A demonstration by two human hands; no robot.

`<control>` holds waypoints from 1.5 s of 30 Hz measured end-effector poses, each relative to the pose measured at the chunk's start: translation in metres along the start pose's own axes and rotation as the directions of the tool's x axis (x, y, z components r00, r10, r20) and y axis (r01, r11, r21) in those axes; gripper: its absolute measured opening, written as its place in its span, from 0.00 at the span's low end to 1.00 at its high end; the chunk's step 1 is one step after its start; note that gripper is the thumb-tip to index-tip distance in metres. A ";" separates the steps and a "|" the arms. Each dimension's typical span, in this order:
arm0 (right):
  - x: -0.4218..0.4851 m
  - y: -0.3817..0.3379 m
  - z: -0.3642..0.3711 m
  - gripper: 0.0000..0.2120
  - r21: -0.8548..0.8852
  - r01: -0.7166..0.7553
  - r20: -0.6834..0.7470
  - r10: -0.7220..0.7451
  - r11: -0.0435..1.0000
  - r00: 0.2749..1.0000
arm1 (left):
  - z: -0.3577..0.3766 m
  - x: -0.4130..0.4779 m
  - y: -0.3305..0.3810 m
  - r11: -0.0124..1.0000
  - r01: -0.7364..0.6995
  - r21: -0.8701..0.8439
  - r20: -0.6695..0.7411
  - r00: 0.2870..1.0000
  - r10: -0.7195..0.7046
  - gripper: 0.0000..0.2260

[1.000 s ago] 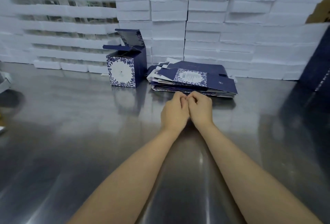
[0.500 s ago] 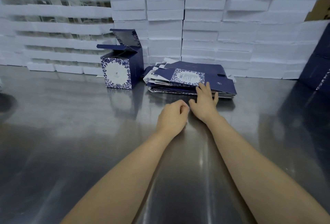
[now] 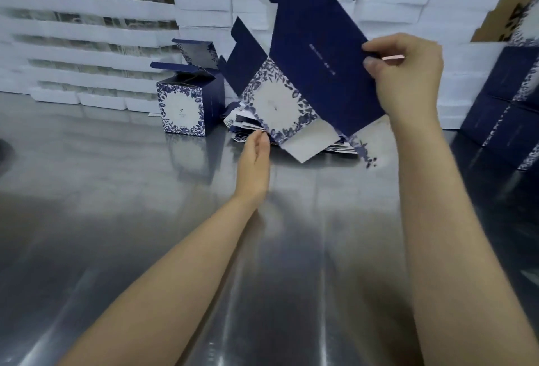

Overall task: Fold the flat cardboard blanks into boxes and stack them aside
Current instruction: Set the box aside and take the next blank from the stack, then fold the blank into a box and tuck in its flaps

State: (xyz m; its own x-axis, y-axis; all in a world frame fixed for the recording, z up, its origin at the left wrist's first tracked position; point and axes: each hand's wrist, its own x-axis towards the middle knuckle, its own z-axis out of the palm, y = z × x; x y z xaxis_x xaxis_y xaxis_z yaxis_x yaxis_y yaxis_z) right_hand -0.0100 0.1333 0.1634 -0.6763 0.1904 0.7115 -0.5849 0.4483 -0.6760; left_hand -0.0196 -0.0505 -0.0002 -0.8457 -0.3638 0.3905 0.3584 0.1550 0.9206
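The right hand (image 3: pixel 408 79) has thumb and fingers curled tight on the right edge of a flat navy blank (image 3: pixel 318 53), holding it raised and tilted above the steel bench (image 3: pixel 116 219). The left hand (image 3: pixel 255 161) has its fingers nearly straight, tips touching the blank's lower left corner, just over the pile of blanks (image 3: pixel 242 125). A folded box (image 3: pixel 182 108), lid open, stands left of the pile. Stacked white trays (image 3: pixel 87 30) wall the back, and navy boxes (image 3: pixel 507 108) are stacked at the right.
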 end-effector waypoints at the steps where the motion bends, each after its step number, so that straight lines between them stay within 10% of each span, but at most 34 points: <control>1: -0.003 -0.006 -0.006 0.12 0.007 -0.021 0.075 0.021 1.000 0.997 | -0.001 -0.002 0.001 0.999 0.033 -0.037 0.033 0.999 -0.032 0.19; 10: -0.025 -0.015 -0.009 0.40 -0.355 0.088 0.688 0.196 0.931 0.699 | -0.011 -0.003 0.021 0.811 0.424 -0.403 0.249 0.903 -0.349 0.30; 15: -0.028 0.004 0.031 0.37 -0.419 0.155 0.759 0.251 0.895 0.600 | -0.016 -0.008 0.023 0.813 0.378 -0.442 0.383 0.900 -0.210 0.18; 20: -0.084 0.066 0.084 0.32 -0.545 0.289 0.795 0.374 0.787 0.478 | -0.031 0.002 0.018 0.677 0.562 -0.476 0.387 0.824 -0.413 0.22; 24: -0.107 0.104 0.092 0.26 -0.511 0.279 0.794 0.322 0.813 0.516 | -0.056 0.021 0.009 0.669 0.517 -0.534 0.124 0.830 -0.543 0.20; 27: -0.103 0.109 0.095 0.22 -0.494 0.285 0.788 0.285 0.822 0.545 | -0.075 0.036 0.006 0.991 0.119 -0.066 -0.223 0.966 -0.131 0.13; 30: -0.108 0.106 0.101 0.20 -0.434 0.279 0.808 0.234 0.856 0.540 | -0.065 0.028 0.002 0.850 -0.336 0.407 0.152 0.942 0.300 0.18; 33: -0.109 0.103 0.104 0.14 -0.373 0.262 0.816 0.180 0.890 0.550 | -0.035 0.012 -0.014 0.606 -0.478 0.636 0.575 0.817 0.042 0.21; 36: -0.109 0.104 0.102 0.20 -0.387 0.197 0.777 0.203 0.901 0.595 | -0.023 0.014 -0.017 0.406 -0.346 0.846 0.482 0.821 -0.305 0.26; 45: -0.096 0.124 0.076 0.40 -0.733 0.249 0.636 0.510 0.633 0.579 | -0.068 0.028 -0.021 0.169 -0.092 0.981 0.163 0.866 -0.472 0.36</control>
State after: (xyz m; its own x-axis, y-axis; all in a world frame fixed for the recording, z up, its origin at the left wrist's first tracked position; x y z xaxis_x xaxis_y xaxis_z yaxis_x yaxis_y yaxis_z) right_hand -0.0518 0.1040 -0.0034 -0.9746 -0.2170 -0.0549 -0.2102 0.9715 -0.1100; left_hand -0.0240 -0.1269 -0.0080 -0.9663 -0.2389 -0.0962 -0.2495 0.9610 0.1189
